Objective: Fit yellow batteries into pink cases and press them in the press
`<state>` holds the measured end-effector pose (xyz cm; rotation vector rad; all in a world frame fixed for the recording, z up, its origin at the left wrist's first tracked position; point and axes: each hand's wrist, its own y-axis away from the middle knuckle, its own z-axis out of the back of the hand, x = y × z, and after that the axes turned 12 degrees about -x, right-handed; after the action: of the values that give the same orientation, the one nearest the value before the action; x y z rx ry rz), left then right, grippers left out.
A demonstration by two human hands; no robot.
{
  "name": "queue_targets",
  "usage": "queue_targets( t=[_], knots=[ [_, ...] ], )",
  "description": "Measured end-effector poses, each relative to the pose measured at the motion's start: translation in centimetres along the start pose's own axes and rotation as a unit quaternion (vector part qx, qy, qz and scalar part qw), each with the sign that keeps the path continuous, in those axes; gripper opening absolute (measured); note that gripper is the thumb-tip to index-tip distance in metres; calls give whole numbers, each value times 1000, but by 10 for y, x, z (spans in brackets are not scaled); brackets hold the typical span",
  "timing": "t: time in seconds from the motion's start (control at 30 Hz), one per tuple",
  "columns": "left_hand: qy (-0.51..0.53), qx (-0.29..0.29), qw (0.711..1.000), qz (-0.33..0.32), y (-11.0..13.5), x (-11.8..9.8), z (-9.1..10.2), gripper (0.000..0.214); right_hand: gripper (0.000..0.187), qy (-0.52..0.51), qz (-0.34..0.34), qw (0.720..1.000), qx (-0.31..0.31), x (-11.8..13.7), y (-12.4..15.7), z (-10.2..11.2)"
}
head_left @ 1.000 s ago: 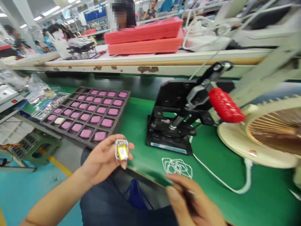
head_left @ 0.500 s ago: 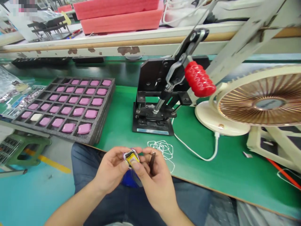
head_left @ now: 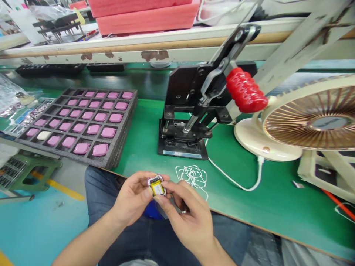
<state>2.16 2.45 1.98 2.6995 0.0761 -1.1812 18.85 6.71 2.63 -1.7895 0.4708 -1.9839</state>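
My left hand (head_left: 132, 199) pinches a small case part with a yellow-wrapped cell (head_left: 156, 186) in it, held over my lap just before the table edge. My right hand (head_left: 188, 218) meets it from the right, thumb and forefinger closed on the same part, with a thin dark tool tucked under its other fingers. A black hand press (head_left: 191, 111) with a red handle (head_left: 245, 94) stands on the green table (head_left: 249, 192) just beyond my hands. A tangle of thin white loops (head_left: 192, 175) lies on the table close to my right hand.
A dark foam tray (head_left: 126, 123) with several pink parts and one white part sits at the left. A cream desk fan (head_left: 310, 122) with a white cable (head_left: 238, 183) stands at the right. Pink foam slabs (head_left: 146, 16) lie on the rear shelf.
My right hand came up from below and joined the left on the small part. The view tilted down and settled; the hands barely moved in the last half second.
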Motion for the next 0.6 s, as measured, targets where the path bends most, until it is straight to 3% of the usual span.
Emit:
queue_targets(
  t=[0.2, 0.33, 0.6],
  knots=[
    [-4, -13, 1000, 21, 4, 2, 0, 28, 28, 6, -91, 995, -30, -2, 10, -6],
    [-21, -33, 999, 18, 6, 4, -1, 33, 31, 26, -112, 992, -49, -5, 16, -8],
    [-57, -118, 991, 22, 6, 3, -8, 30, 27, 27, -124, 992, 22, 0, 12, 1]
  ],
)
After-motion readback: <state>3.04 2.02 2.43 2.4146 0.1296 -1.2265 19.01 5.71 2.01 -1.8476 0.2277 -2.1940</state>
